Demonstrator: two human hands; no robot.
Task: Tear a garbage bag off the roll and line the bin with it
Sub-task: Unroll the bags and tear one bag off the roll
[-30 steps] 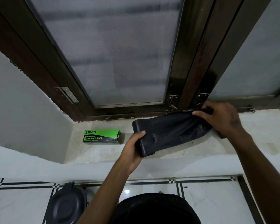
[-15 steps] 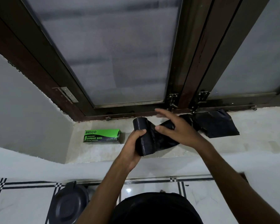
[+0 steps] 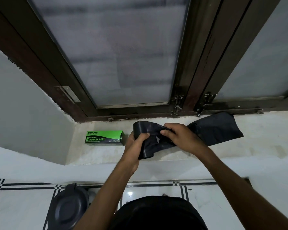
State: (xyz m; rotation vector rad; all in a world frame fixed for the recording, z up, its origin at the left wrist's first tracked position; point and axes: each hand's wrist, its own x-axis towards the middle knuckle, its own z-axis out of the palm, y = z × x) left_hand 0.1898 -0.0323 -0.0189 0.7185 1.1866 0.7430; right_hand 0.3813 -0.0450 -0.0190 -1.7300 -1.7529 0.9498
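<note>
- Head view, looking down over both forearms: a black roll of garbage bags (image 3: 142,140) is held above a pale stone window sill (image 3: 264,143), roughly upright and leaning a little to the left.
- From the roll an unrolled garbage bag (image 3: 218,128) runs to the right, bunched near the hands and then spread flat on the sill, its far corner just below the window frame (image 3: 204,60).
- Left hand (image 3: 134,146) grips the roll from the left, thumb across its front and fingers curled behind.
- Right hand (image 3: 179,136) pinches the bunched plastic just beside the roll, fingers curled over the top and thumb underneath; the two hands are close together but not touching.
- Left of the roll, a green and black box (image 3: 104,138) printed "BECO" and "GARBAGE BAGS" lies on the sill, near the left hand but apart from it.
- Frosted glass (image 3: 116,52) fills the dark wooden frame behind the sill.
- Lower down, a dark round bin (image 3: 68,209) stands on the white tiled floor (image 3: 20,205) at lower left, well apart from the roll.
</note>
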